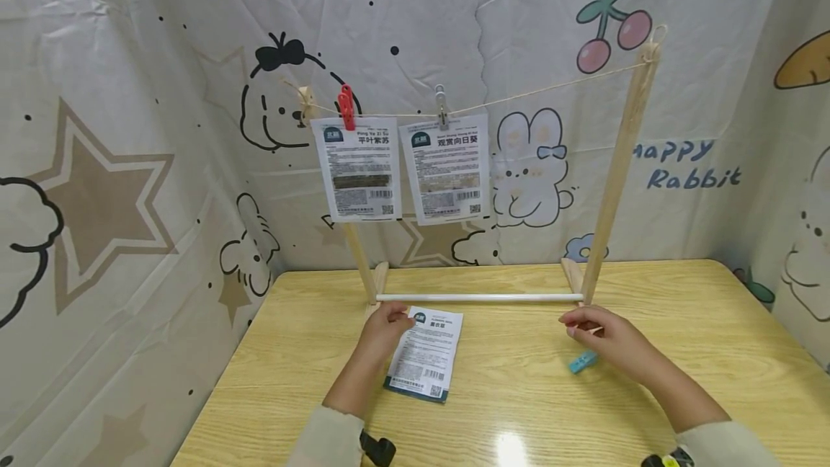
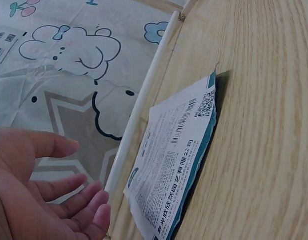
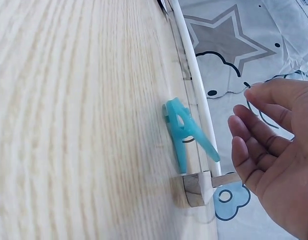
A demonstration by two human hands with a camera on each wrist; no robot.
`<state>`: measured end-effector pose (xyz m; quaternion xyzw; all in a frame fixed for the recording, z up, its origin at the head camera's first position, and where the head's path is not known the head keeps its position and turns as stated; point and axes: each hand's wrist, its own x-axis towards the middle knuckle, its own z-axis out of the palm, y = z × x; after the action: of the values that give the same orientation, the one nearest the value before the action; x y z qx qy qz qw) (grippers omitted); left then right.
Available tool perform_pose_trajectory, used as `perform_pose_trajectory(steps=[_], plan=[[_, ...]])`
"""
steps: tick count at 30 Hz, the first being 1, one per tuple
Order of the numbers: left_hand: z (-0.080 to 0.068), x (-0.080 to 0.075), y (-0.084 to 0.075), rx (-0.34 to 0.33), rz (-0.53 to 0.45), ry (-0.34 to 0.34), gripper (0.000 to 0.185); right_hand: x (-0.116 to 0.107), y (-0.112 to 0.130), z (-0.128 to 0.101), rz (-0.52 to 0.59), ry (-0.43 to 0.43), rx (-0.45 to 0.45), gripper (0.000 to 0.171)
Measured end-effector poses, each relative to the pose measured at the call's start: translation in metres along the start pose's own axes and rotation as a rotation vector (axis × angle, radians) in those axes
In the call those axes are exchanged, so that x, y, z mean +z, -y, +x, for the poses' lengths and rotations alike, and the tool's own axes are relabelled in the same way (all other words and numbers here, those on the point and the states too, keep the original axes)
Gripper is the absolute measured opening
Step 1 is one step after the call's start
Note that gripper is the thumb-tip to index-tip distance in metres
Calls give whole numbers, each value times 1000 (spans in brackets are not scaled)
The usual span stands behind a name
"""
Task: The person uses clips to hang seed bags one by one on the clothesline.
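Left hand [image 1: 384,328] lay relaxed, released, touching the seed packet [image 1: 424,362]; right hand [image 1: 606,337] hovered released just beside the blue clothespin [image 1: 582,362].

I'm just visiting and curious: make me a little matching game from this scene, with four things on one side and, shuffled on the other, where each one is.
Things:
1. red clothespin
2. blue clothespin
3. loose seed packet
4. white rod

Places:
A. lying flat on the table by the left hand
B. joining the feet of the wooden rack, low over the table
C. clipped on the string, holding the left hanging packet
D. lying on the table next to the right hand

Pairs: 1-C, 2-D, 3-A, 4-B
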<state>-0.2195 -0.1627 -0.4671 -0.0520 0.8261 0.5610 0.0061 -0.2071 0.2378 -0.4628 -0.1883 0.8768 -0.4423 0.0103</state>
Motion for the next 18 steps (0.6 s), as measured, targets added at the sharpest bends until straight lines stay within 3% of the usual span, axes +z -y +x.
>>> perform_pose_trajectory(steps=[8,18], plan=[[-1,1,4,-55,42,-13,44,1,-5,-4,5,17,7,26],[-5,0,10,-61,136,-9,46,0,-13,-8,6,57,62,25]])
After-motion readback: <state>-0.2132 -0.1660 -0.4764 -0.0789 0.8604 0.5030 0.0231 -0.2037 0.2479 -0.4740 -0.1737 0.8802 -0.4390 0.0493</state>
